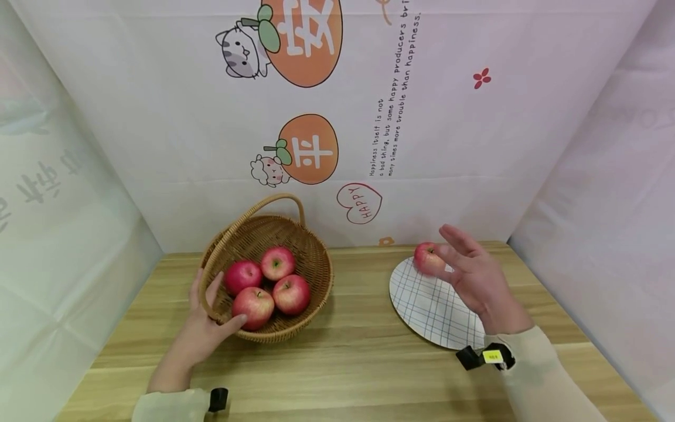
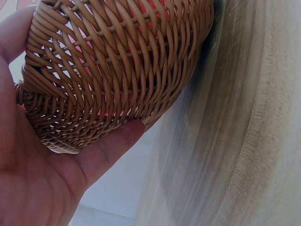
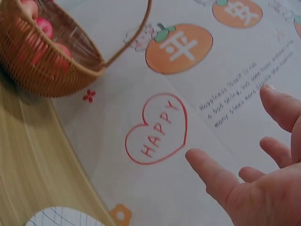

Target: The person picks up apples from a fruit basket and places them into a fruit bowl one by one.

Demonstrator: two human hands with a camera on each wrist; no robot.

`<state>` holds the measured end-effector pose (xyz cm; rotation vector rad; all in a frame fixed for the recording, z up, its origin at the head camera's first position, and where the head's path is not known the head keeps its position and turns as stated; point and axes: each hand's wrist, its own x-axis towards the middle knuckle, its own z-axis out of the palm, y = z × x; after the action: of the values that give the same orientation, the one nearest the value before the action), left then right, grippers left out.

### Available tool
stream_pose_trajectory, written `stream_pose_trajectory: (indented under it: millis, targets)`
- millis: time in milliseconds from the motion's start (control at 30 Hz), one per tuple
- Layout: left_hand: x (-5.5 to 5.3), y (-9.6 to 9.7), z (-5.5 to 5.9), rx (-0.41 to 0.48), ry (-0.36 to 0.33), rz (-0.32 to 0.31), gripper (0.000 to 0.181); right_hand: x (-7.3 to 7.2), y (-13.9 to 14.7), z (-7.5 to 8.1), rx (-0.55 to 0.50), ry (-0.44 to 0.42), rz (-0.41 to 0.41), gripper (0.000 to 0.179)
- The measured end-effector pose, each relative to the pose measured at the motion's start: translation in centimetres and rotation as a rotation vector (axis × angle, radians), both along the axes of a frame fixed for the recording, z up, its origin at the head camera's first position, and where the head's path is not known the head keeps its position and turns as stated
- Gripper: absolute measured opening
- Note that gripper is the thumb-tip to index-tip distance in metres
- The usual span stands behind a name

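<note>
My left hand (image 1: 203, 334) holds the near left side of a round wicker basket (image 1: 315, 264), close to the foot of its arched handle. The thumb lies at the front rim; in the left wrist view a finger (image 2: 110, 148) runs along the outside of the weave. Several red apples (image 1: 292, 295) sit together inside the basket. Over a white plate (image 1: 422, 313) with a blue grid pattern hovers my right hand (image 1: 477, 281), fingers spread and holding nothing. One red apple (image 1: 425, 256) rests at the plate's far edge, partly hidden behind the fingers.
The wooden tabletop (image 1: 348, 375) meets a white printed cloth (image 1: 432, 193) at the back, with more white cloth hanging left and right. A bare stretch of wood lies between basket and plate. Dark straps circle both wrists.
</note>
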<state>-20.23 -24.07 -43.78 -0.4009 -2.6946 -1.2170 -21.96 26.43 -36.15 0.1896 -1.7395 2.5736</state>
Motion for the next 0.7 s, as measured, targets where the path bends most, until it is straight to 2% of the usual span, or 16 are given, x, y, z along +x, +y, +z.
stream_pose_trajectory:
  millis: [133,233,433,700]
  targets:
    - [-0.1,0.0,-0.1,0.005,-0.004,0.000,0.104,1.0,-1.0,0.4,-0.052,0.038,0.032,0.054]
    - [-0.1,0.0,0.0,0.008,-0.003,-0.001,0.104,1.5,-1.8,0.7,-0.052,0.051,0.046,0.055]
    - [0.0,0.0,0.3,0.008,-0.009,0.003,0.103,2.3,-4.1,1.2,0.028,0.058,0.084,0.060]
    - [0.0,0.0,0.1,-0.002,-0.008,0.000,0.102,2.9,-7.2,0.7,0.130,0.034,0.135,0.064]
